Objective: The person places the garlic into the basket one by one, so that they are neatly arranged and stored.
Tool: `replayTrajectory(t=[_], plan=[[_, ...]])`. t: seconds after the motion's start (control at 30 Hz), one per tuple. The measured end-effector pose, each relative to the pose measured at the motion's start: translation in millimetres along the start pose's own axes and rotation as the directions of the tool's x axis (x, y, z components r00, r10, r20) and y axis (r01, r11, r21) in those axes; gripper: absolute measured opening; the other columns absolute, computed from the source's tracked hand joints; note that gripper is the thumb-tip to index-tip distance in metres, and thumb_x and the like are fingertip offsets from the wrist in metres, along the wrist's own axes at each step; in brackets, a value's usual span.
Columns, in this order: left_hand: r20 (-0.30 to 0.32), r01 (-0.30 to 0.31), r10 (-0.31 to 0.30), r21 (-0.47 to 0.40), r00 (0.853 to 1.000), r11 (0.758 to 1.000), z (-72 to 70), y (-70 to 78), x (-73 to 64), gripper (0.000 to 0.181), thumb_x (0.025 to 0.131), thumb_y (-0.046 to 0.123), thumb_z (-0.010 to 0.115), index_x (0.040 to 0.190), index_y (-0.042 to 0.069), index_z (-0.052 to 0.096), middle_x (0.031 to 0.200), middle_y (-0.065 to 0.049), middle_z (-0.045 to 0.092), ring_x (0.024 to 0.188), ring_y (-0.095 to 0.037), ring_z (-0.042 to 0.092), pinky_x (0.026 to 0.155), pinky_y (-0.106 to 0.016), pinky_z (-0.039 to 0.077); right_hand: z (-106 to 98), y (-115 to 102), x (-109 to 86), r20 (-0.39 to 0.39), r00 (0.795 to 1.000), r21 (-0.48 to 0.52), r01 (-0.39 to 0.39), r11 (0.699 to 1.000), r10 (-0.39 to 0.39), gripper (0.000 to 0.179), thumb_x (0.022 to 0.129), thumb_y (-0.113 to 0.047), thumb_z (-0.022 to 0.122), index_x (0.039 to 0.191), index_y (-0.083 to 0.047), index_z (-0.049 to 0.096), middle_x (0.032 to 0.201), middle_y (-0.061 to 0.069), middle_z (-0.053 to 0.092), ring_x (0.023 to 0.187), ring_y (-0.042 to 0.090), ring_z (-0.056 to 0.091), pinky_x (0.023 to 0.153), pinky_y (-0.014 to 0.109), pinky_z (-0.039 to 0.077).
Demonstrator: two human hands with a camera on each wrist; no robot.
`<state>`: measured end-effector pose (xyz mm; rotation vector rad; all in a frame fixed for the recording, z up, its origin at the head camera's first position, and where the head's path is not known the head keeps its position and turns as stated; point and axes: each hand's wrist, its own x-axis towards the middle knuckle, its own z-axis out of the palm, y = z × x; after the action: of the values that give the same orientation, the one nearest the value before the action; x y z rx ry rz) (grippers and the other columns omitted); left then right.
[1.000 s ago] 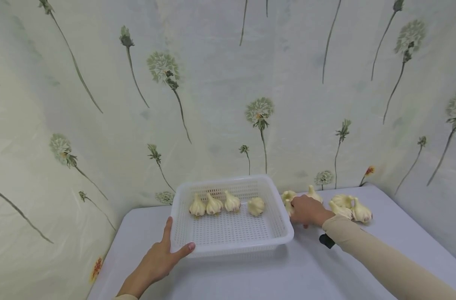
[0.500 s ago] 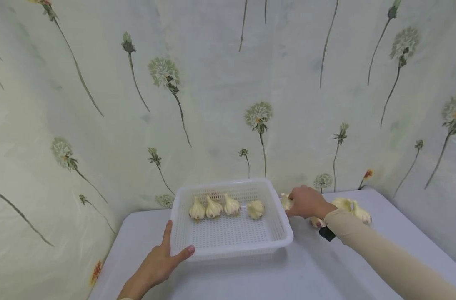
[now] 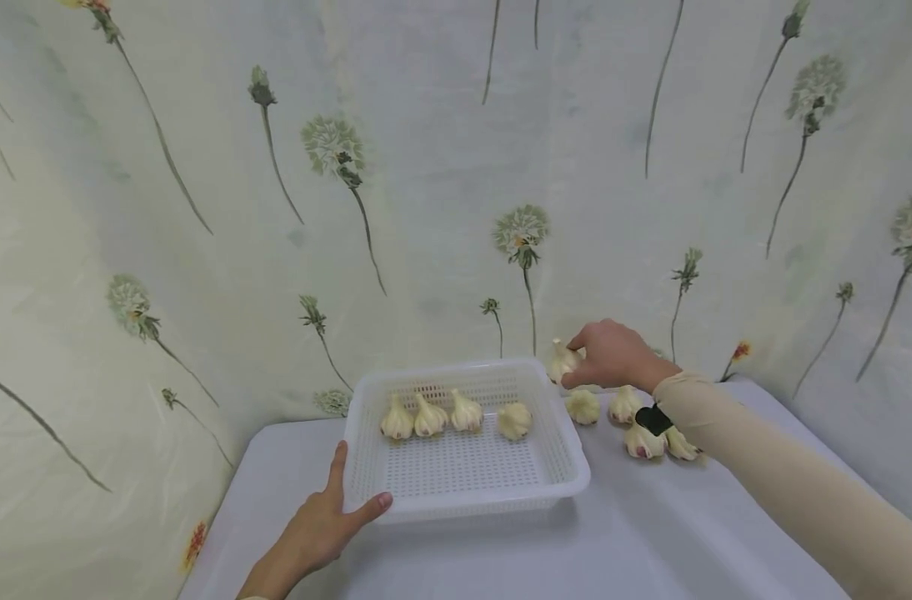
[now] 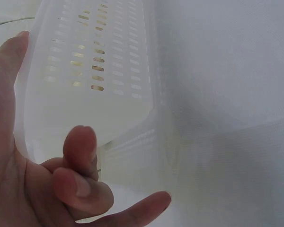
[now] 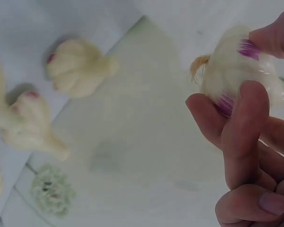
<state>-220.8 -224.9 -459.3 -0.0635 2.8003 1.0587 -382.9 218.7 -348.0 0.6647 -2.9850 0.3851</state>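
The right hand pinches a garlic bulb between thumb and fingers, raised just beyond the basket's back right corner. In the right wrist view this garlic bulb shows purple streaks and a tuft of brown roots. A white perforated plastic basket holds several garlic bulbs along its back half. At its near left corner the left hand holds the basket, thumb along the front rim and index finger against the left side. The left wrist view shows its other fingers loosely bent below the rim.
More loose garlic bulbs lie right of the basket, partly behind the right wrist's dark camera. A white cloth covers the table. A curtain with a dandelion print hangs close behind and at both sides.
The right hand has taken a garlic bulb from the loose group and lifted it up, uncovering bulbs beneath. The left hand and basket have stayed in place.
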Motion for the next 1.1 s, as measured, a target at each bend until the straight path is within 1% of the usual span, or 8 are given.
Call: replayTrajectory(t=[0.17, 0.4, 0.57, 0.7, 0.8, 0.9, 1.0, 1.1], plan=[[-0.009, -0.007, 0.007, 0.011, 1.000, 1.000, -0.6, 0.6, -0.1, 0.120, 0.093, 0.071, 0.066, 0.171, 0.013, -0.004, 0.073, -0.008, 0.063, 0.069, -0.021, 0.061, 0.066, -0.039, 0.050, -0.3, -25.6, 11.5, -0.003, 0.998, 0.034, 0.057, 0.998, -0.057, 0.060, 0.081, -0.037, 0.079, 0.128, 0.000, 0.076, 0.052, 0.001, 0.056, 0.053, 0.008, 0.022, 0.052, 0.029, 0.026], [-0.014, -0.016, 0.016, 0.019, 1.000, 1.000, -1.6, 0.8, -1.7, 0.120, 0.093, 0.072, 0.066, 0.172, 0.013, -0.003, 0.072, -0.009, 0.062, 0.071, -0.022, 0.062, 0.071, -0.043, 0.053, 21.4, -62.4, 30.4, 0.007, 0.993, 0.089, 0.115, 0.989, -0.116, 0.057, 0.080, -0.033, 0.079, 0.128, -0.003, 0.076, 0.060, 0.006, 0.069, 0.049, 0.008, 0.028, 0.051, 0.028, 0.028], [-0.035, -0.021, 0.022, 0.035, 0.999, 0.999, -1.8, -0.2, -1.3, 0.119, 0.093, 0.070, 0.067, 0.172, 0.011, 0.001, 0.097, -0.022, 0.073, 0.089, -0.028, 0.070, 0.083, -0.053, 0.057, 40.9, -82.8, 44.1, 0.021, 0.987, 0.102, 0.155, 0.983, -0.158, 0.054, 0.079, -0.035, 0.080, 0.125, -0.005, 0.079, 0.071, 0.003, 0.076, 0.052, 0.008, 0.033, 0.052, 0.027, 0.031], [-0.033, -0.023, 0.024, 0.034, 0.999, 0.999, -0.5, -1.5, 1.0, 0.121, 0.091, 0.073, 0.067, 0.172, 0.012, 0.001, 0.107, -0.027, 0.073, 0.095, -0.030, 0.071, 0.085, -0.055, 0.056, 52.5, -94.8, 52.9, 0.042, 0.985, 0.137, 0.162, 0.977, -0.169, 0.052, 0.079, -0.033, 0.080, 0.123, -0.005, 0.079, 0.050, -0.002, 0.062, 0.044, 0.006, 0.045, 0.049, 0.026, 0.038], [-0.032, -0.015, 0.016, 0.031, 0.999, 0.999, -0.4, -2.3, 2.0, 0.120, 0.091, 0.073, 0.068, 0.172, 0.013, 0.001, 0.097, -0.019, 0.073, 0.087, -0.026, 0.067, 0.079, -0.051, 0.056, 61.6, -103.1, 60.5, 0.052, 0.982, 0.165, 0.172, 0.971, -0.183, 0.051, 0.080, -0.032, 0.080, 0.124, -0.006, 0.079, 0.043, -0.006, 0.053, 0.043, 0.006, 0.045, 0.049, 0.025, 0.039], [-0.029, -0.010, 0.011, 0.028, 1.000, 1.000, -1.1, -2.8, 1.9, 0.119, 0.093, 0.071, 0.067, 0.172, 0.014, 0.000, 0.087, -0.015, 0.070, 0.082, -0.025, 0.065, 0.076, -0.049, 0.056, 72.8, -111.1, 67.2, 0.071, 0.977, 0.196, 0.182, 0.964, -0.199, 0.050, 0.082, -0.032, 0.081, 0.125, -0.007, 0.079, 0.044, -0.006, 0.054, 0.043, 0.006, 0.048, 0.050, 0.026, 0.043], [-0.034, -0.016, 0.017, 0.029, 0.999, 0.999, -2.1, -2.6, 0.3, 0.118, 0.093, 0.071, 0.067, 0.172, 0.014, 0.000, 0.096, -0.022, 0.073, 0.089, -0.028, 0.069, 0.082, -0.053, 0.057, 85.2, -119.2, 71.7, 0.113, 0.969, 0.245, 0.186, 0.951, -0.219, 0.051, 0.084, -0.032, 0.084, 0.127, -0.005, 0.078, 0.052, 0.004, 0.066, 0.045, 0.015, 0.062, 0.055, 0.029, 0.053], [-0.039, -0.025, 0.026, 0.033, 0.999, 0.999, -2.1, -1.9, -1.3, 0.119, 0.092, 0.072, 0.067, 0.172, 0.013, 0.002, 0.114, -0.034, 0.072, 0.101, -0.036, 0.072, 0.090, -0.058, 0.056, 98.0, -127.0, 74.3, 0.140, 0.963, 0.248, 0.192, 0.949, -0.232, 0.050, 0.084, -0.036, 0.088, 0.124, -0.007, 0.079, 0.083, 0.010, 0.081, 0.062, 0.018, 0.074, 0.070, 0.034, 0.061]])
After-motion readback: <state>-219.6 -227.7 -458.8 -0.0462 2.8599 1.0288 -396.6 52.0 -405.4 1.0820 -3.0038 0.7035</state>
